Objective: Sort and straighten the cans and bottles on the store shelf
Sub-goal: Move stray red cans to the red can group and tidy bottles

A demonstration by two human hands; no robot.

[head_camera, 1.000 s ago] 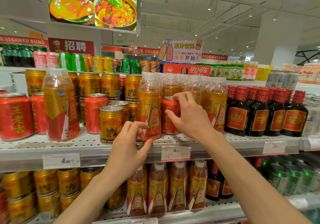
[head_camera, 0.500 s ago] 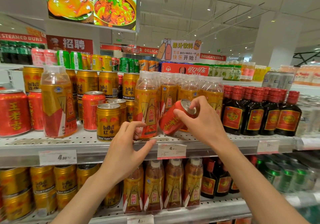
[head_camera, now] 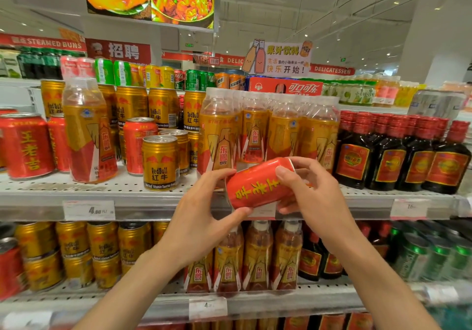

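A red can with yellow characters [head_camera: 258, 185] lies tilted on its side in the air in front of the upper shelf edge [head_camera: 143, 203]. My right hand [head_camera: 313, 196] grips its top end, and my left hand [head_camera: 201, 214] holds its bottom end from the left. Behind it stand orange-labelled drink bottles [head_camera: 270, 130]. Further left are gold Red Bull cans [head_camera: 159, 162], another red can [head_camera: 138, 145], a lone orange bottle [head_camera: 86, 130] and more red cans [head_camera: 26, 145].
Dark bottles with red caps [head_camera: 398, 153] fill the shelf's right side. The lower shelf [head_camera: 306, 300] carries gold cans [head_camera: 74, 250], orange bottles [head_camera: 255, 258], dark bottles and green cans [head_camera: 434, 258]. Mixed cans and a red carton [head_camera: 286, 86] line the top.
My right hand lifted the red can out from among the orange bottles, tipped it sideways and drew it forward. My left hand left the shelf edge and took the can's lower end.
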